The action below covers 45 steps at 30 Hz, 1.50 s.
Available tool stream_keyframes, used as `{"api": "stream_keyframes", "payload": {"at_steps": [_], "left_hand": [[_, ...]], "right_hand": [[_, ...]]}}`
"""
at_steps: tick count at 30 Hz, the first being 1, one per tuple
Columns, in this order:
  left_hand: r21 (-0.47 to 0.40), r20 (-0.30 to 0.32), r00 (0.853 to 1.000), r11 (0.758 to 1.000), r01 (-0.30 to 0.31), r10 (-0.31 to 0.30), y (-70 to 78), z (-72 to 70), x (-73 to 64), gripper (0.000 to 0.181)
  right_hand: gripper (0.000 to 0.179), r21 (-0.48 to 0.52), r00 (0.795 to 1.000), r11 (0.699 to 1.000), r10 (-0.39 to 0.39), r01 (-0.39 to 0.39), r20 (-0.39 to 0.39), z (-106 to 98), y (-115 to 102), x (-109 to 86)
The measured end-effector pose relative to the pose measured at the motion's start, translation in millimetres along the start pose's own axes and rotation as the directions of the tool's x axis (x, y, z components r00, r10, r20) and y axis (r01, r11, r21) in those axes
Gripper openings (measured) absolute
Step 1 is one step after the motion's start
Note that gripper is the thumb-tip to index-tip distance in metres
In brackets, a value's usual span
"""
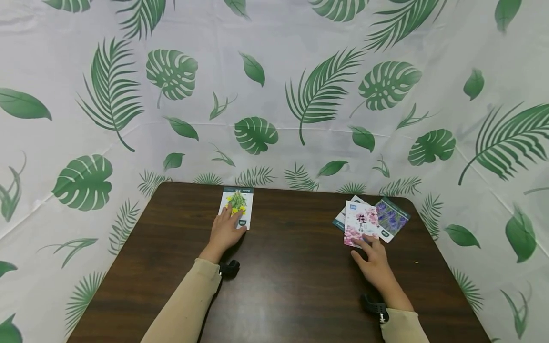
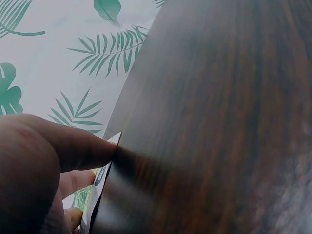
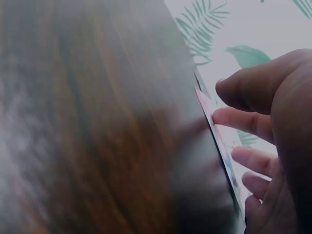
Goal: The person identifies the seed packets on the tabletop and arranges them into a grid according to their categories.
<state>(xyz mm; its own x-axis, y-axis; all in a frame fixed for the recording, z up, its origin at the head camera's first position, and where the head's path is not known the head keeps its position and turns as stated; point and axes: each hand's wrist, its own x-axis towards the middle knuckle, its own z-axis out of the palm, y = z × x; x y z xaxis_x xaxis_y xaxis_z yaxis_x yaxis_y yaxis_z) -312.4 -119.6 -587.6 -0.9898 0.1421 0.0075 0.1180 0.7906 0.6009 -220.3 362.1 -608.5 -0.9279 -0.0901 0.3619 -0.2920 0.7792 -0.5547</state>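
Brown table (image 1: 291,267): yellow-flowered card (image 1: 240,202), pink card (image 1: 360,221), long axes toward backdrop (image 1: 274,95); hands (image 1: 225,232) (image 1: 374,260) loosely spread, merely touching both.

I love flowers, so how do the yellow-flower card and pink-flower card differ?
The yellow-flower card has a dark top band; the pink-flower card, a small blue label. The yellow-flower card lies by itself; the pink-flower card overlaps two other cards. Both show flowers; the left hand touches the first, the right hand the second.

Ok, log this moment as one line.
left fingers: touching yellow-flower card; right fingers: touching pink-flower card; pink-flower card: overlapping purple-flower card; surface: dark table
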Motion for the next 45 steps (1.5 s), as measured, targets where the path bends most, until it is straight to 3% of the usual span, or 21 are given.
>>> {"api": "stream_keyframes", "payload": {"at_steps": [3, 20, 34, 45], "left_hand": [[-0.003, -0.002, 1.000, 1.000, 0.002, -0.002, -0.3, 0.1, -0.6, 0.064], [0.007, -0.006, 1.000, 1.000, -0.011, 0.011, -2.5, 1.8, 2.2, 0.064], [0.009, -0.015, 1.000, 1.000, -0.012, 0.012, -0.6, 2.7, 1.5, 0.066], [0.027, 0.000, 1.000, 1.000, -0.008, 0.008, -1.3, 2.1, -0.3, 0.066]], "right_hand": [[0.040, -0.004, 1.000, 1.000, -0.026, 0.026, 0.001, 4, -3, -0.5], [0.037, 0.054, 0.996, 0.998, -0.020, 0.016, 0.083, 14, -21, 0.8], [0.035, 0.060, 0.991, 0.996, -0.065, 0.059, 0.114, 17, -21, 0.9], [0.033, 0.084, 0.980, 0.995, -0.070, 0.055, 0.186, 23, -32, 3.6]]}}
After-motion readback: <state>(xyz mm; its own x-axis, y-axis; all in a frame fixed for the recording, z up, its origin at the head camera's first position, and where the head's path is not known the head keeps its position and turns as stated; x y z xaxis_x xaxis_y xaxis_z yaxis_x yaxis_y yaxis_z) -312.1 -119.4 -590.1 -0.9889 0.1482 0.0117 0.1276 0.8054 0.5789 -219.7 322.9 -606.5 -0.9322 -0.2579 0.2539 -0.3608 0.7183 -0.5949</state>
